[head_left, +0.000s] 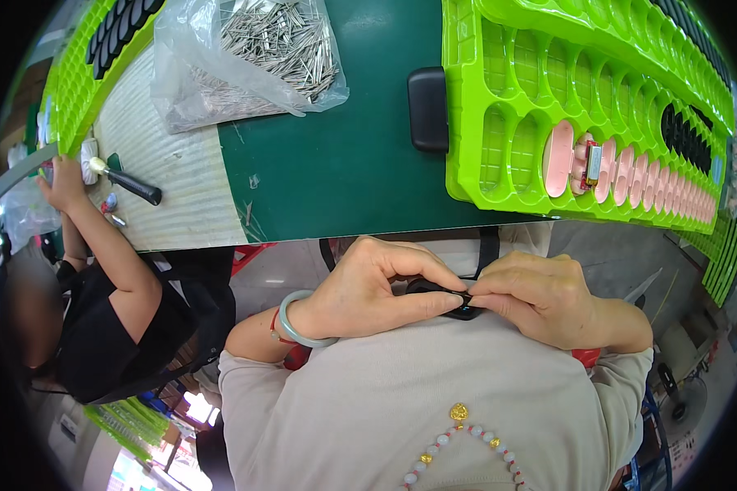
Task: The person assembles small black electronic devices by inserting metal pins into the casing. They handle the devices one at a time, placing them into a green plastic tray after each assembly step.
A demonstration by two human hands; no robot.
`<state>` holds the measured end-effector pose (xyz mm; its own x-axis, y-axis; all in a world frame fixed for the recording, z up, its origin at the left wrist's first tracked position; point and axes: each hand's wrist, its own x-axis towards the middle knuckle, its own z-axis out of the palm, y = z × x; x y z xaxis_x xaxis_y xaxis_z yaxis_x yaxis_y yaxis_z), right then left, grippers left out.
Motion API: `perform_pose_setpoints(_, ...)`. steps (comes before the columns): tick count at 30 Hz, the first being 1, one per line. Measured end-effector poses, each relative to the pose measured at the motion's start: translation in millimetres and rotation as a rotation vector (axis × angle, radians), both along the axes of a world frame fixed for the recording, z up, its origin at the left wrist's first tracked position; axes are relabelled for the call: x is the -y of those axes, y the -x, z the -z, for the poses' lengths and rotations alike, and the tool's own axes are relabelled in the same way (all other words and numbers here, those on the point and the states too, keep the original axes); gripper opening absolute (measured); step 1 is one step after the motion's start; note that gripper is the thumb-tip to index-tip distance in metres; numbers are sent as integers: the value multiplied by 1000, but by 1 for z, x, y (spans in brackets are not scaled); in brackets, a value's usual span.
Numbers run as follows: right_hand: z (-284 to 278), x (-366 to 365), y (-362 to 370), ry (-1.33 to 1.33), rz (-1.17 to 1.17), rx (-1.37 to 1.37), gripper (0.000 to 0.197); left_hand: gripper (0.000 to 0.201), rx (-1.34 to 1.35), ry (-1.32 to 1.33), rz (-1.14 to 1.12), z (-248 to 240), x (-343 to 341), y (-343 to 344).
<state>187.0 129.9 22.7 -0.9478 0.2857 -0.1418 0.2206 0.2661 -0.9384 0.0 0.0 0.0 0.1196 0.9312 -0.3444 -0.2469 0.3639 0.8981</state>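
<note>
As hands (374,286) (542,288) pinch, piece (467,312) (black) shows.

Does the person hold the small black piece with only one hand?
No, the left hand and the right hand both have their fingers on the black piece.

You're in what looks like a factory workshop: the green-topped bench (327,184) carries a clear bag (187,74) of many thin metal pieces (278,45) and a green compartment tray (467,176) with a row of matching pink parts (558,159), while a co-worker (98,344) reaches over the bench at your left.
</note>
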Motion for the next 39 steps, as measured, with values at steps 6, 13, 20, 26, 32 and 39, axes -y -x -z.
perform_pose_setpoints(6,4,11,-1,-5,106,-16,15,14,-67,-48,-29,-3,1,-2)
perform_pose_setpoints(13,7,14,3,110,162,66,9,12,-110,-84,-83,0,3,-3)
perform_pose_setpoints(20,6,13,-1,200,193,67,12,13,-77,-70,-147,2,7,-6)
perform_pose_setpoints(26,9,22,-2,188,307,27,21,15,-162,-50,-111,-1,6,-6)
perform_pose_setpoints(32,11,26,7,-26,370,-90,23,16,-221,-145,-195,0,3,-9)
perform_pose_setpoints(39,13,22,10,-190,343,-157,22,18,-125,-82,-271,4,1,-13)
